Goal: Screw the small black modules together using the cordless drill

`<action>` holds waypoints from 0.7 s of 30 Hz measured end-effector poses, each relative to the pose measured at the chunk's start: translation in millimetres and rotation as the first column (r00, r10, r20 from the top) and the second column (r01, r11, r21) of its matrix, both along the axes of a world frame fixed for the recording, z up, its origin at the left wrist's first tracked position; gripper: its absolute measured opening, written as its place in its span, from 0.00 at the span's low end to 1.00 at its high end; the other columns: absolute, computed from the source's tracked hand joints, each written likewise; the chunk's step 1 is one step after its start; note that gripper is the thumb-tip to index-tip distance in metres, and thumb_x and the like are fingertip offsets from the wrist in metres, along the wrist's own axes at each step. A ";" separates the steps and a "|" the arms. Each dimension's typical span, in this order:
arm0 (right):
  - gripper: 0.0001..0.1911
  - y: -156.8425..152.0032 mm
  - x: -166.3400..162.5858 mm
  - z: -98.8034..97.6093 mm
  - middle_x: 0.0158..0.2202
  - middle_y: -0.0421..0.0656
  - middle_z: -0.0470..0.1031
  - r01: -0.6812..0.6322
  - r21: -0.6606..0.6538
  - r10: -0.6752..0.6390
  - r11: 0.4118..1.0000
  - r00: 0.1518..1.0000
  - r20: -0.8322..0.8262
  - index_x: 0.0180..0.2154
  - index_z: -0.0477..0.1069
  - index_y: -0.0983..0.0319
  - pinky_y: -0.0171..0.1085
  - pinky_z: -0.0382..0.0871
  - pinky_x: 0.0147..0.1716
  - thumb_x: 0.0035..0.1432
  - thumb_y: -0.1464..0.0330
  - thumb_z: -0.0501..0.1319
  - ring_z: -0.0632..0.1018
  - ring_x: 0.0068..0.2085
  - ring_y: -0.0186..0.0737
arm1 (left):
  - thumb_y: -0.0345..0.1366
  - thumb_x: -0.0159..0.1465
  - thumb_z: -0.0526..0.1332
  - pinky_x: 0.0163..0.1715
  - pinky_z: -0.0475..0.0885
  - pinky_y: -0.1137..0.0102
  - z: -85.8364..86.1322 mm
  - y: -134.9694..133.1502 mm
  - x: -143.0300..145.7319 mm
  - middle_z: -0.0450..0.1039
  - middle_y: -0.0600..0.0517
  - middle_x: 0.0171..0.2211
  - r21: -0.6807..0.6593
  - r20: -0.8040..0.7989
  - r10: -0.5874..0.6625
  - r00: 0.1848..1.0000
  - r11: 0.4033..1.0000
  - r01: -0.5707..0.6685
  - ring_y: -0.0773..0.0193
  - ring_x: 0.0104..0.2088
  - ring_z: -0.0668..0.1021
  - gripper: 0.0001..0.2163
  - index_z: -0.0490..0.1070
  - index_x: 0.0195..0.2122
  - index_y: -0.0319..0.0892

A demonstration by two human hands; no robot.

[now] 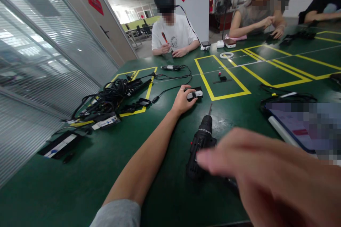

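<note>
My left hand (185, 100) is stretched out over the green table, its fingers closed around the sides of a small silver-and-black object (195, 94) whose kind I cannot make out. A black flat patch shows just behind that object. In front of me a black cordless drill (202, 136) lies with its bit pointing away, toward the small object. Large and blurred, my right hand (266, 166) hovers close to the camera, overlapping the drill's right side. Its fingers are smeared, and I cannot see whether they hold anything. The drill's handle is mostly hidden behind it.
Tangled black cables and adapters (117, 92) cover the table's left side. A tablet (290, 124) lies at right, with a cable behind it. Yellow tape marks rectangles on the table; a white tape roll (226, 55) lies beyond. A person opposite holds a screwdriver (164, 37); others sit at right.
</note>
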State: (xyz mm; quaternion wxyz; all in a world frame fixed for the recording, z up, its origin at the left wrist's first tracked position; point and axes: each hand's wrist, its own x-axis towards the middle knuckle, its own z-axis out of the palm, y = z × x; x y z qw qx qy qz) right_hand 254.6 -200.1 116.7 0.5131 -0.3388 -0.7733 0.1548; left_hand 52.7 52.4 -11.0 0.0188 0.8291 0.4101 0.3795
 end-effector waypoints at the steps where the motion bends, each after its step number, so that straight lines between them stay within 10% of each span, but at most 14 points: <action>1: 0.22 21.8 -4.8 8.5 0.34 0.36 0.79 0.032 -0.036 -0.031 0.999 0.999 0.041 0.47 0.73 0.45 0.33 0.73 0.24 0.54 0.73 0.56 0.77 0.26 0.36 | 0.39 0.58 0.64 0.58 0.66 0.59 -0.1 0.1 -0.4 0.61 0.45 0.53 0.003 -0.009 -0.001 1.000 1.000 0.001 0.56 0.54 0.69 0.17 0.69 0.48 0.44; 4: 0.14 93.8 -11.4 11.1 0.29 0.41 0.77 0.139 -0.202 -0.120 0.969 0.987 0.103 0.39 0.76 0.58 0.36 0.72 0.34 0.59 0.73 0.53 0.78 0.29 0.37 | 0.40 0.58 0.63 0.57 0.66 0.58 1.3 -1.3 -0.5 0.63 0.45 0.52 0.014 -0.018 -0.003 1.000 1.000 0.003 0.55 0.54 0.69 0.16 0.69 0.47 0.43; 10: 0.15 203.7 -21.9 -50.5 0.29 0.44 0.78 0.331 -0.346 -0.301 0.878 0.944 0.137 0.39 0.77 0.64 0.39 0.70 0.38 0.50 0.74 0.56 0.78 0.32 0.42 | 0.38 0.58 0.63 0.54 0.69 0.61 7.3 -5.9 0.1 0.66 0.45 0.49 0.018 -0.014 -0.032 0.999 0.999 0.032 0.58 0.51 0.72 0.16 0.69 0.48 0.42; 21: 0.18 226.8 -42.4 -93.8 0.42 0.50 0.75 0.342 -0.194 -0.341 0.920 0.939 0.037 0.46 0.72 0.66 0.43 0.68 0.47 0.55 0.74 0.51 0.76 0.43 0.45 | 0.39 0.60 0.61 0.61 0.60 0.53 12.3 -8.0 1.7 0.67 0.45 0.53 0.040 -0.117 -0.006 0.993 0.999 0.011 0.55 0.56 0.69 0.17 0.68 0.51 0.45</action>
